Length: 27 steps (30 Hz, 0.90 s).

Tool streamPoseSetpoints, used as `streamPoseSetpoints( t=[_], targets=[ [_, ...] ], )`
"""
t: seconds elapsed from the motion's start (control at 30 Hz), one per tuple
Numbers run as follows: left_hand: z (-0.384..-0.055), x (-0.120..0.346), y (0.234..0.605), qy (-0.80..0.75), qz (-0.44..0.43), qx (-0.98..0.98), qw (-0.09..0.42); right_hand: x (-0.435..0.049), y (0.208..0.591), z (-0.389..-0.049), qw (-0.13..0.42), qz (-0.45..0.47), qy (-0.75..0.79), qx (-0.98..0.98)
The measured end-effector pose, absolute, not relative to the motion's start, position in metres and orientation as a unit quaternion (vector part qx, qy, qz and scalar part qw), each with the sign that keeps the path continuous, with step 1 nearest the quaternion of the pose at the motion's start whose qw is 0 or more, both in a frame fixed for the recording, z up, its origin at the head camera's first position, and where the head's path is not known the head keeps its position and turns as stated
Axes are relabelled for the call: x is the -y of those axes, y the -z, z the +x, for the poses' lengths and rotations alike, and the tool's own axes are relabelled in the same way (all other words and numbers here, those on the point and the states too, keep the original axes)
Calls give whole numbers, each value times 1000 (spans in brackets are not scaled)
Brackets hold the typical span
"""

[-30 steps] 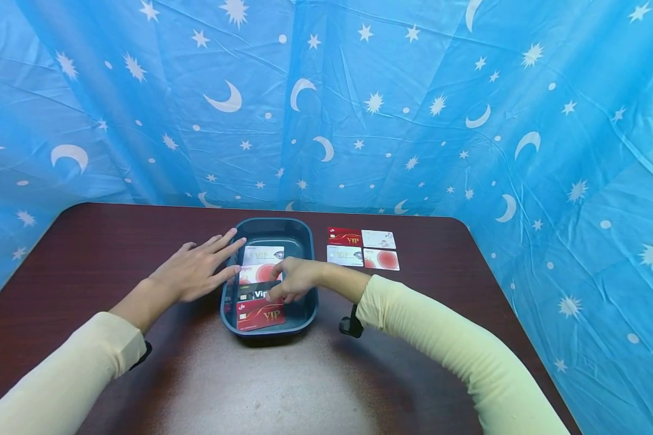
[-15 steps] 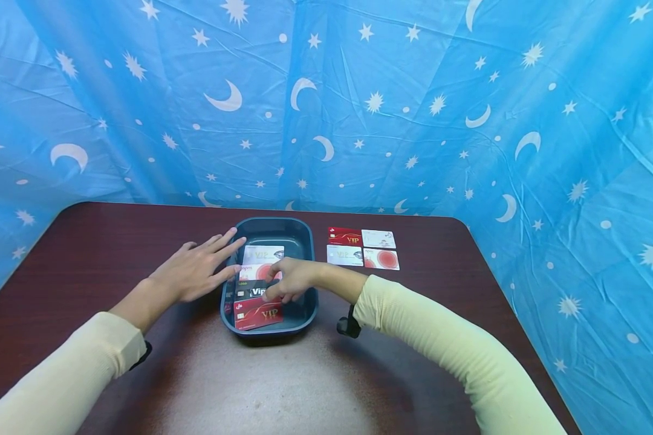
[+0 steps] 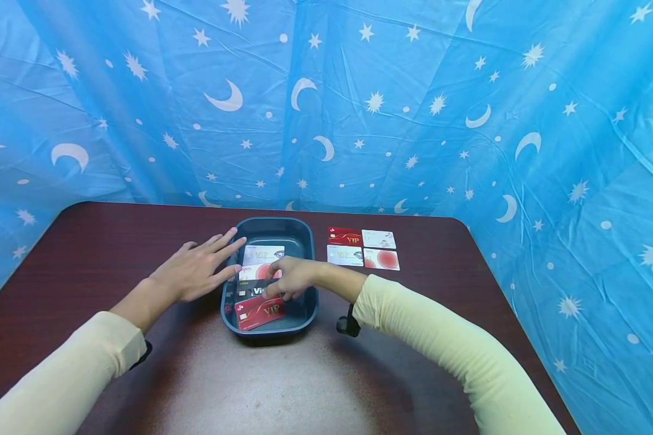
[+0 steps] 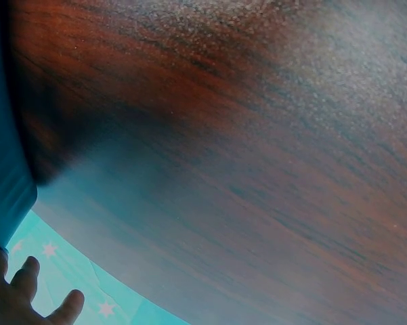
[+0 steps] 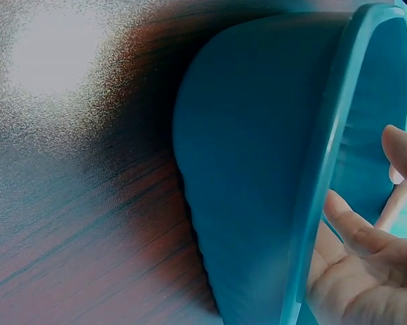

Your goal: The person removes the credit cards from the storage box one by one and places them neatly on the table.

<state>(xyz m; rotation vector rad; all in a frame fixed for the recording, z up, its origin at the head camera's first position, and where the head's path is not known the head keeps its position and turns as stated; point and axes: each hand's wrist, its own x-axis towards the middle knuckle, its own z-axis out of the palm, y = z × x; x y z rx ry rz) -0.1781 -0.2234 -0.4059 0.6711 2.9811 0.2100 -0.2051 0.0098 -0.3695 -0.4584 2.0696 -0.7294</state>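
A dark blue plastic tray [image 3: 299, 229] holds a column of overlapping cards. From far to near they are a whitish VIP card [image 3: 263, 252], a white card with a red circle [image 3: 248, 272], a black Vip card [image 3: 246, 291] and a red VIP card [image 3: 258, 314]. My right hand [image 3: 295, 278] reaches over the right rim, its fingertips at the black and red cards; in the right wrist view its thumb and fingers [image 5: 366, 237] stand apart. My left hand [image 3: 198, 272] lies spread at the tray's left rim, fingertips on it.
Right of the tray, a red VIP card [image 3: 345, 237], a white card [image 3: 378, 239], a whitish VIP card [image 3: 344, 255] and a red-circle card [image 3: 381, 259] lie in a block on the dark wooden table [image 3: 114, 241]. A blue star-and-moon curtain [image 3: 326, 121] hangs behind.
The black card and red card have shifted slightly left under my right fingers, and the red card has turned more askew. My left hand has stayed at the rim.
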Motion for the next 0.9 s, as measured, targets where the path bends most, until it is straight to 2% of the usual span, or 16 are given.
streamPoseSetpoints(
  t=[0.9],
  targets=[
    [-179,223,406,-68,216,-973,40,-6,371,-204,427,-207,269,-838]
  ],
)
